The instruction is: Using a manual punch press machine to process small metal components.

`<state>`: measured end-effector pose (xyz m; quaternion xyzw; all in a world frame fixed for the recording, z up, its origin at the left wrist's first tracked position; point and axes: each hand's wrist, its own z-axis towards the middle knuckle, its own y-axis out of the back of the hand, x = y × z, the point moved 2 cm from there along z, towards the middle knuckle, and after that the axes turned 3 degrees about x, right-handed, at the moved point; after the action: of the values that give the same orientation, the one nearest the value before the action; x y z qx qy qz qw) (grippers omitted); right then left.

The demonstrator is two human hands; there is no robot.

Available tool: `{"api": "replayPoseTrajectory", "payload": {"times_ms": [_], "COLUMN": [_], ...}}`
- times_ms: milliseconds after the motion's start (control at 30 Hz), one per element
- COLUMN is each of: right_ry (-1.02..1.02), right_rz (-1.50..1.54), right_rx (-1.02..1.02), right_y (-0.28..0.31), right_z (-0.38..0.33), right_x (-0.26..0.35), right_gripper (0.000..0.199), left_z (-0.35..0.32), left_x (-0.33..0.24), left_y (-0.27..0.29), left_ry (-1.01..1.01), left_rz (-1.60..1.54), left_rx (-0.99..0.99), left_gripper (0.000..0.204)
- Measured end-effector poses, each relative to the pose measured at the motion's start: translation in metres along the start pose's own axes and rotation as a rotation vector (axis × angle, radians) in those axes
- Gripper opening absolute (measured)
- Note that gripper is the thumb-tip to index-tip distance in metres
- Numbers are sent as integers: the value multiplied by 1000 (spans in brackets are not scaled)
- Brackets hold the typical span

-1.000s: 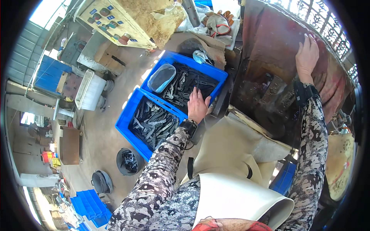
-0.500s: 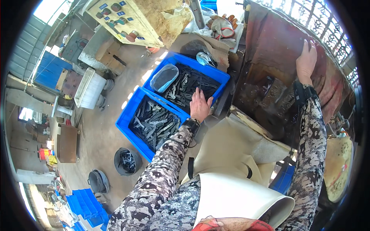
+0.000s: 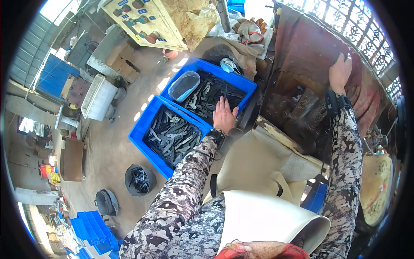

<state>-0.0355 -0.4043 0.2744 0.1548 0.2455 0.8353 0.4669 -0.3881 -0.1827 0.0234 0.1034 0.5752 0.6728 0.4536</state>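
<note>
The left hand (image 3: 224, 117), thumb and fingers apart, is hovering over or touching dark, narrow, metal-looking strips (image 3: 202, 97), which are lying in the farther rectangular blue plastic bin (image 3: 246, 85); the right hand (image 3: 340, 72), its grip impossible to tell, is overlapping a reddish-brown sheet (image 3: 304, 45).

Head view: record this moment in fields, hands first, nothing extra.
Left hand: over dark strips in the far blue crate; contact unclear
Right hand: at the reddish-brown panel's upper edge; grip unclear
Near blue crate: holds more dark strips
Clear oval container: at the far blue crate's left end
Grey bucket: on the floor, holds dark pieces
</note>
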Motion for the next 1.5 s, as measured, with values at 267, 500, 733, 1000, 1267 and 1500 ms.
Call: {"api": "replayPoseTrajectory", "payload": {"times_ms": [267,500,733,1000,1267,1500], "right_ry": [144,47,264,449,382,-73], "right_rz": [152,759,601,561,689,990], "right_rx": [11,349,291,287,541,678], "right_y": [48,121,164,198,194,184], "right_z": [-40,-151,-239,-274,-276,-258], "right_x": [-6,24,43,39,44,39], "right_gripper": [42,44,30,22,20,14], "left_z": [-2,4,26,33,55,53], "left_x": [-6,-9,-147,-218,-208,-217], "left_y": [-1,-3,32,-23,-74,-73], "left_ry": [-29,-261,-737,-876,-987,-1019], "left_rz": [-9,-181,-400,157,55,97], "left_rx": [-22,-202,-75,257,245,472], "left_gripper": [60,39,34,18,10,16]}}
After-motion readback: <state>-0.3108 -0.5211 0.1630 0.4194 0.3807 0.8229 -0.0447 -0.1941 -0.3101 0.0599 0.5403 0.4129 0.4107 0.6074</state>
